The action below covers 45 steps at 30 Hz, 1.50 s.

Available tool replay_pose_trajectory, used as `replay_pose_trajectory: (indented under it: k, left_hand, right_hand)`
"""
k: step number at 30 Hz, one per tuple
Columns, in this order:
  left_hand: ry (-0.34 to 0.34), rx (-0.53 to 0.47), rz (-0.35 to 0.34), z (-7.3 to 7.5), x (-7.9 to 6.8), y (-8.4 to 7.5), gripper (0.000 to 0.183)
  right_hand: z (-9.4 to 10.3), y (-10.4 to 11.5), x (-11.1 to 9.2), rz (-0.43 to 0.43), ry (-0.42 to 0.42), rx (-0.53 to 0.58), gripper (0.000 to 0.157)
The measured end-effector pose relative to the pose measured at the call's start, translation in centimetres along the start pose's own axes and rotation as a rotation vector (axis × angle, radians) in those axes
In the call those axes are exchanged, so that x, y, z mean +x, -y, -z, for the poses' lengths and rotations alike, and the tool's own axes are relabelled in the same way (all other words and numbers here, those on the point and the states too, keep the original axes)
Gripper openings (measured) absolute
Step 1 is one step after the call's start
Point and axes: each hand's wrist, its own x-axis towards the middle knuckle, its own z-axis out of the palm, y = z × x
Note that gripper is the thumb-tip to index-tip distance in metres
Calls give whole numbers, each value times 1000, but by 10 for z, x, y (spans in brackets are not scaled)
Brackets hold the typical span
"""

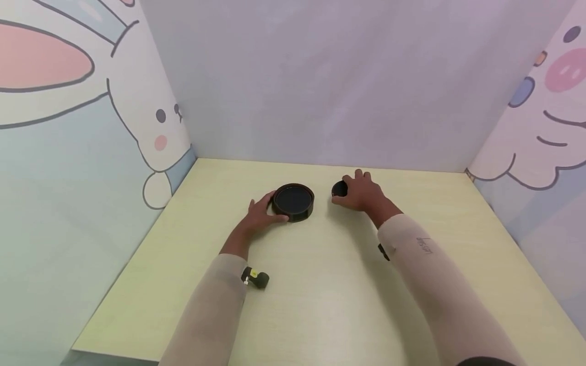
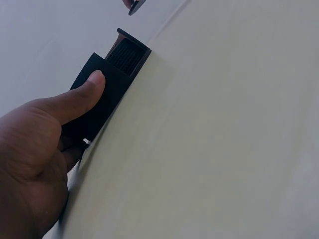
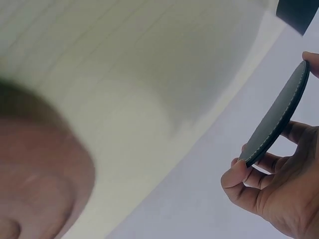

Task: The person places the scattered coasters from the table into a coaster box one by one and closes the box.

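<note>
A round black coaster holder (image 1: pixel 300 217) sits on the table, its top a flat dark disc inside a raised rim. My left hand (image 1: pixel 260 216) grips its left side, thumb at the near edge and fingers round the far edge. In the left wrist view the holder (image 2: pixel 108 102) shows a cut-out in its wall, with a ribbed stack of coasters inside. To the right, my right hand (image 1: pixel 363 192) holds a round black coaster (image 1: pixel 339 189) by its edges. The right wrist view shows that coaster (image 3: pixel 279 117) tilted, with pale stitching round its rim, raised off the table.
The pale yellow table (image 1: pixel 302 284) ends at a plain light wall (image 1: pixel 320 81) behind the hands. Side walls with cartoon animals (image 1: pixel 151 127) stand left and right. A small black camera (image 1: pixel 256 278) is strapped at the left wrist.
</note>
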Motion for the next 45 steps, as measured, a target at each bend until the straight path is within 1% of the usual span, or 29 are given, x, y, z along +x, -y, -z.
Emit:
replay_pose_trajectory:
  k: [5,12,16,22,25,28,33,36,40,45]
  left_hand:
    - [0,-7,26,1,-2,1,108]
    - [6,2,13,0,-1,-1,108]
    - [3,-6,30,0,-2,-2,107]
    - [12,2,79,-3,-1,0,109]
    - [10,20,78,-3,0,0,109]
    - [7,30,59,-1,0,-1,108]
    - [16,29,46,-3,-1,-4,106]
    - [28,33,49,-4,-1,-4,107]
    - [17,24,59,-3,-3,-3,107]
    - [7,24,29,-1,-2,-2,105]
  right_hand:
    - [-6,25,1,37,-16,8,83]
    - [-14,48,6,63,-21,-1,85]
    - [-16,59,10,71,-27,-2,84]
    - [-21,77,13,87,-32,-25,83]
    - [-22,86,14,92,-45,-28,83]
    - [-23,93,17,91,-54,-24,82]
    - [-25,102,19,85,-50,-25,84]
    - [-27,106,21,84,-50,-27,84]
    - [-32,112,26,93,-54,-15,83]
    - [-35,122,30,97,-54,-6,82]
